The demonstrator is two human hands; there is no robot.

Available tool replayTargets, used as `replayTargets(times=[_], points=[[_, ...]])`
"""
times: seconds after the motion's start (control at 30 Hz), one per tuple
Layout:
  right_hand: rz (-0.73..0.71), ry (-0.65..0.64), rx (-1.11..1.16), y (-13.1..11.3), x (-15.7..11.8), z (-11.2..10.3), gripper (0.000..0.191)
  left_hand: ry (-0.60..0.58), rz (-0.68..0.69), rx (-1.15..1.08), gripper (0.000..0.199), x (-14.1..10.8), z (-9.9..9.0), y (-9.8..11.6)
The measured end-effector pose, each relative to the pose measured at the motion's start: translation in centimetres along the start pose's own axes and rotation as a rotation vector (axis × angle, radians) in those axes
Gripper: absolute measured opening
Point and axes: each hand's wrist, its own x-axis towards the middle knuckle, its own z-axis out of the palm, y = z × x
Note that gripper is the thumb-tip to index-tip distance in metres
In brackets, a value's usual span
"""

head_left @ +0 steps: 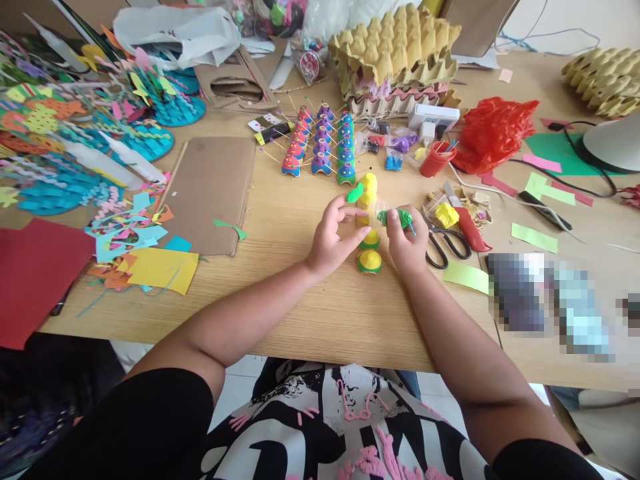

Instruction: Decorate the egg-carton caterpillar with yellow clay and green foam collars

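Counting across the table (300, 293): one yellow strip (371, 259), crosswise to the near edge, its near bumps green at the base. Beyond it, toward the far edge, three painted strips: one red (297, 143), one purple (323, 141), one blue-green (346, 147). Two stacks of egg trays, one at the far edge (395, 50), one farther right (605, 80). One red tub (437, 160), one red bag (497, 137), one pair of scissors (449, 248) off to the right; one cardboard sheet (210, 193) toward the left end.

And in close! The yellow strip lies right between my two grips, partly behind my left fingers. My left grip (335, 237) is curved beside it, thumb and fingers apart, with one green lump (355, 193) just at the fingertips; whether it sticks to finger or strip, I can't tell. My right grip (410, 243) is clamped on one green packet (387, 218), just right of the strip, a blue tip poking out beside it.
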Motion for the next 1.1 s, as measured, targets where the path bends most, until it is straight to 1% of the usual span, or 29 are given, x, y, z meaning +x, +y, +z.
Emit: replayTargets(times=[0.1,0.17,0.37,0.43,0.5,0.6,0.73,0.9,1.1], points=[[-0.017,-0.011,-0.011,-0.1,-0.2,0.0,0.050,0.007,0.026,0.014,0.057,-0.1,0.0,0.3],[-0.011,-0.009,-0.009,-0.2,-0.1,0.0,0.051,0.026,-0.004,0.007,0.054,0.0,0.0,0.2],[0.046,0.014,0.068,-0.4,0.2,0.1,0.056,0.120,-0.210,-0.152,0.046,0.1,0.2,-0.8],[0.054,0.001,0.079,-0.3,0.3,0.1,0.056,0.117,-0.260,-0.225,0.045,0.2,0.2,-0.8],[0.066,-0.021,0.083,-0.3,0.2,0.1,0.056,0.086,-0.292,-0.292,0.045,0.2,0.2,-0.6],[0.072,-0.038,0.088,-0.3,0.2,0.1,0.057,0.042,-0.320,-0.365,0.046,0.3,0.3,-0.3],[0.054,-0.021,0.069,-0.5,0.2,0.1,0.057,0.038,-0.332,-0.397,0.046,0.3,0.3,0.0],[0.058,0.003,0.118,-0.9,0.2,0.3,0.058,0.074,-0.359,-0.438,0.043,0.4,0.4,-0.2],[0.069,-0.016,0.162,-0.9,0.1,0.4,0.058,0.118,-0.426,-0.479,0.049,0.6,0.4,-0.5]])
